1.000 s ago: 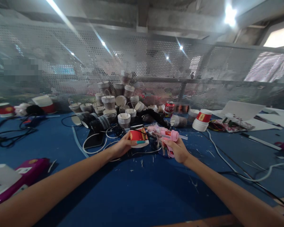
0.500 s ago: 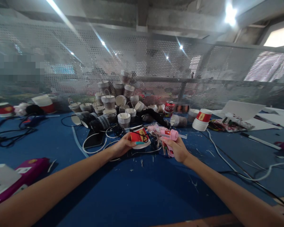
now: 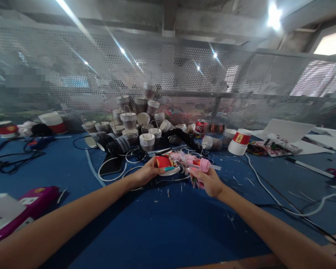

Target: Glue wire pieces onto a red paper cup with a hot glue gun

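My left hand (image 3: 149, 172) is closed round a red paper cup (image 3: 162, 162), which lies tilted on its side with black cord on it. In my right hand (image 3: 210, 181) is a pink hot glue gun (image 3: 200, 164), gripped by its handle. A clear glue stick (image 3: 215, 167) sticks out of its back end. The gun's nozzle end, covered in wispy glue strands, points left and overlaps the cup's side; whether it touches the cup I cannot tell. My fingers round the gun's handle are partly hidden.
Behind my hands stands a heap of grey-wrapped cups (image 3: 128, 120). A soda can (image 3: 199, 128) and stacked red-and-white cups (image 3: 239, 142) are to its right. A dark phone (image 3: 112, 164) lies among cables. A purple box (image 3: 36, 205) sits at left; a white cord (image 3: 268, 198) runs at right.
My right hand has moved the glue gun left, so its nozzle end now overlaps the cup. The cup tilted a little in my left hand, showing more, then less, of its side.
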The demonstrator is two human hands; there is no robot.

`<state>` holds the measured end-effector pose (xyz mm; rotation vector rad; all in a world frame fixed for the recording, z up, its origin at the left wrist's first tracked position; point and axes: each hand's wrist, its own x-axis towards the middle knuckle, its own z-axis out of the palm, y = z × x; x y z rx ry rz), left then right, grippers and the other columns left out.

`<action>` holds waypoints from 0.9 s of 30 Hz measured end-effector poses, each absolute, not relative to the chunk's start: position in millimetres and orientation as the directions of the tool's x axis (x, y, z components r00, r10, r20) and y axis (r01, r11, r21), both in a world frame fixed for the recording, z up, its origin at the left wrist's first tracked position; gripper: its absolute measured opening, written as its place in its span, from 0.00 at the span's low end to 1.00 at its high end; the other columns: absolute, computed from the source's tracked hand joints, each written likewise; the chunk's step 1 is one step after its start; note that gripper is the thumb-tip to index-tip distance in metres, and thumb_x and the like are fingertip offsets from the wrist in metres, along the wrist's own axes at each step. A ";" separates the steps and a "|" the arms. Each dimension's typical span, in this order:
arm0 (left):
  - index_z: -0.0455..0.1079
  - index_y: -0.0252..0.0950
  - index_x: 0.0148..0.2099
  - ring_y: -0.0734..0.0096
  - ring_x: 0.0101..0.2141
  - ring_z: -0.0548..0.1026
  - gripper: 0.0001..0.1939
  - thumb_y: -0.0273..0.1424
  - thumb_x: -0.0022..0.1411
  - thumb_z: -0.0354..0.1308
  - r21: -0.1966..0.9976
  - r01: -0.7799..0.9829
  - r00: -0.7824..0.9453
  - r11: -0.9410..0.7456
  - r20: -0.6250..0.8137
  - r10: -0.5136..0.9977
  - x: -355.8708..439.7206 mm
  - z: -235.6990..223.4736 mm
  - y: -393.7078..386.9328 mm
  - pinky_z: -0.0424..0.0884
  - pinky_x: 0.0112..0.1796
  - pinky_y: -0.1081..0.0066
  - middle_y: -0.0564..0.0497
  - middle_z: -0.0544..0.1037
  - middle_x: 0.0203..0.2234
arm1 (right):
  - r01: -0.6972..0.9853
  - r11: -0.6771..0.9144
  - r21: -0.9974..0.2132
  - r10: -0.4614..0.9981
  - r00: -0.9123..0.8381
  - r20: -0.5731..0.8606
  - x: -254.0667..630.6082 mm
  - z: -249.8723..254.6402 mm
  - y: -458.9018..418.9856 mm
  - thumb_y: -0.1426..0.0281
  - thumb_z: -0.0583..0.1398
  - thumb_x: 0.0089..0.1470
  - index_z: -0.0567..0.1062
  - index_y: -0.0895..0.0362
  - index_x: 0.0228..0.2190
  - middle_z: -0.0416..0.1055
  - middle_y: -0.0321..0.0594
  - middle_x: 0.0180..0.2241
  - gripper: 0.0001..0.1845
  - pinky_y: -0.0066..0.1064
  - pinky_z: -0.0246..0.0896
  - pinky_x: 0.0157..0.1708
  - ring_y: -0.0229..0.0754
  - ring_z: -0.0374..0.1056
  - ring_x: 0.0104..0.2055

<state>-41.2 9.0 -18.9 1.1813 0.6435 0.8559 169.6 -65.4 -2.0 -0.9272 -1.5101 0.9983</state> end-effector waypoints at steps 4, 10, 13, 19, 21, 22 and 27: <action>0.64 0.34 0.39 0.72 0.33 0.73 0.21 0.24 0.41 0.67 0.975 -0.197 0.518 0.100 0.017 0.855 -38.8 -17.3 4.2 0.67 0.39 0.69 0.52 0.76 0.33 | 0.079 0.339 -0.937 0.930 -0.179 0.322 167.6 -4.4 -65.8 0.58 0.58 0.46 0.69 0.57 0.17 0.60 0.32 0.14 0.17 0.26 0.57 0.18 0.33 0.57 0.17; 0.65 0.35 0.41 0.66 0.38 0.74 0.21 0.24 0.43 0.65 0.973 -0.201 0.538 0.115 0.012 0.843 -38.0 -9.0 -1.0 0.64 0.45 0.64 0.50 0.76 0.36 | 0.196 0.426 -0.883 0.901 -0.185 0.393 170.4 -5.2 -64.7 0.59 0.55 0.50 0.67 0.55 0.17 0.62 0.34 0.16 0.16 0.30 0.59 0.23 0.36 0.58 0.20; 0.65 0.33 0.43 0.62 0.42 0.73 0.25 0.25 0.40 0.66 0.951 -0.275 0.561 0.144 0.037 0.827 -37.5 -6.9 0.9 0.62 0.49 0.61 0.46 0.76 0.39 | 0.433 0.511 -0.743 0.850 -0.123 0.513 173.1 -0.7 -64.7 0.63 0.54 0.51 0.66 0.55 0.17 0.62 0.36 0.18 0.15 0.31 0.56 0.26 0.38 0.58 0.22; 0.65 0.33 0.44 0.60 0.41 0.74 0.25 0.24 0.40 0.65 0.915 -0.379 0.427 0.142 0.037 0.904 -34.9 -7.8 7.2 0.62 0.50 0.60 0.46 0.77 0.38 | 0.882 0.181 -0.436 0.848 0.084 0.523 171.4 13.4 -66.9 0.66 0.51 0.51 0.68 0.59 0.28 0.67 0.49 0.30 0.10 0.36 0.58 0.34 0.48 0.65 0.34; 0.65 0.34 0.43 0.61 0.40 0.75 0.25 0.23 0.39 0.65 0.917 -0.374 0.380 0.137 0.017 0.925 -34.6 -7.7 7.2 0.63 0.49 0.60 0.47 0.78 0.37 | 0.934 -0.032 -0.355 0.879 0.195 0.435 173.1 14.7 -65.3 0.67 0.53 0.49 0.68 0.63 0.32 0.66 0.56 0.33 0.12 0.39 0.59 0.33 0.52 0.66 0.35; 0.65 0.34 0.42 0.62 0.39 0.75 0.25 0.22 0.38 0.66 0.923 -0.360 0.367 0.138 0.004 0.930 -34.6 -7.4 6.6 0.64 0.49 0.60 0.48 0.78 0.36 | 0.943 -0.140 -0.301 0.883 0.256 0.394 175.8 13.3 -63.6 0.67 0.54 0.48 0.68 0.65 0.33 0.66 0.58 0.34 0.13 0.40 0.60 0.31 0.53 0.67 0.34; 0.64 0.34 0.40 0.64 0.35 0.76 0.26 0.22 0.35 0.67 0.945 -0.290 0.349 0.154 -0.046 0.936 -34.6 -4.1 2.1 0.67 0.45 0.60 0.49 0.77 0.33 | 0.915 -0.341 -0.217 0.774 0.404 0.488 198.9 -9.0 -50.9 0.67 0.59 0.39 0.70 0.65 0.33 0.66 0.62 0.31 0.17 0.43 0.61 0.24 0.59 0.65 0.34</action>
